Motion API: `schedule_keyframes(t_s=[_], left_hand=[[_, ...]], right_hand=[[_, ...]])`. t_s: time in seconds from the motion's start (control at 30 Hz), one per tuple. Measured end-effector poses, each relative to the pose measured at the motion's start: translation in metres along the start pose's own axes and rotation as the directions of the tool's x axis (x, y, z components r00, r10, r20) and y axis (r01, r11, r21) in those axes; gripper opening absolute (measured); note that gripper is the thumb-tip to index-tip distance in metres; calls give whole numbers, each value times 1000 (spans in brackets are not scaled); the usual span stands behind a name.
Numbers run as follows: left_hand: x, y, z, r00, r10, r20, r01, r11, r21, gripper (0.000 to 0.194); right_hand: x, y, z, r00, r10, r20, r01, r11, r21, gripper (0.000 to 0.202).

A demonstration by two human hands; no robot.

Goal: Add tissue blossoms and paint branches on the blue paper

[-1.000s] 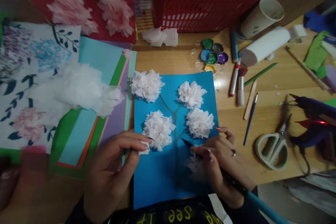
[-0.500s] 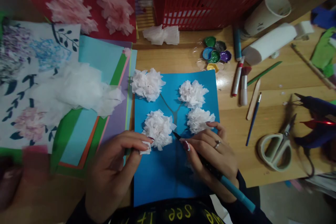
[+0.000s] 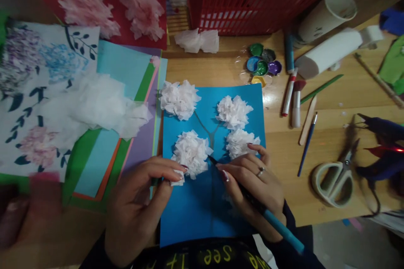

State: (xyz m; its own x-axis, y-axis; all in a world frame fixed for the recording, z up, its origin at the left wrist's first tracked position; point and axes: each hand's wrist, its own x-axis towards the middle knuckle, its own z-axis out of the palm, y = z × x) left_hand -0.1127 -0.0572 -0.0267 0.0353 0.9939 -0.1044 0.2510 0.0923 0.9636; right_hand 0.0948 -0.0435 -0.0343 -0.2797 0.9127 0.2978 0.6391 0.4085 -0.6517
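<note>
A blue sheet (image 3: 189,214) lies in front of me with several ruffled white paper flowers (image 3: 192,153) on it and a thin grey branched stem (image 3: 212,134) between them. In my right hand (image 3: 255,189) is a pen with a black and teal barrel (image 3: 282,231); its dark tip touches or hovers over the stem beside the lower left flower. My left hand (image 3: 145,201) pinches a small folded white paper piece (image 3: 177,178) at that flower's lower left edge.
Left are coloured sheets (image 3: 91,172), white tissue (image 3: 101,101) and another person's blurred hand (image 3: 14,214). Behind stand a red basket (image 3: 233,8) and paint pots (image 3: 261,67). Brushes, white-handled scissors (image 3: 333,183), a white bottle (image 3: 331,52) and a cup (image 3: 328,14) are right.
The view has shifted slightly, so the surroundings appear a little further right. Both hands keep their hold, with hardly any movement over the sheet.
</note>
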Motion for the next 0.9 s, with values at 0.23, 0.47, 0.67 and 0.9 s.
schedule_keyframes(t_s=[0.23, 0.47, 0.67, 0.9], left_hand=[[0, 0, 0, 1000, -4, -5, 4, 1000, 5, 21], [-1, 0, 0, 1000, -15, 12, 15, 1000, 13, 20], [0, 4, 1, 1000, -6, 22, 6, 1000, 1, 20], [0, 2, 0, 999, -12, 32, 12, 1000, 1, 21]], right_hand=[[0, 1, 0, 1000, -22, 1, 22, 1000, -7, 13], [-2, 2, 1, 999, -27, 21, 27, 1000, 5, 16], [-6, 6, -4, 999, 35, -18, -34, 997, 75, 21], [6, 10, -3, 999, 43, 3, -43, 999, -17, 14]])
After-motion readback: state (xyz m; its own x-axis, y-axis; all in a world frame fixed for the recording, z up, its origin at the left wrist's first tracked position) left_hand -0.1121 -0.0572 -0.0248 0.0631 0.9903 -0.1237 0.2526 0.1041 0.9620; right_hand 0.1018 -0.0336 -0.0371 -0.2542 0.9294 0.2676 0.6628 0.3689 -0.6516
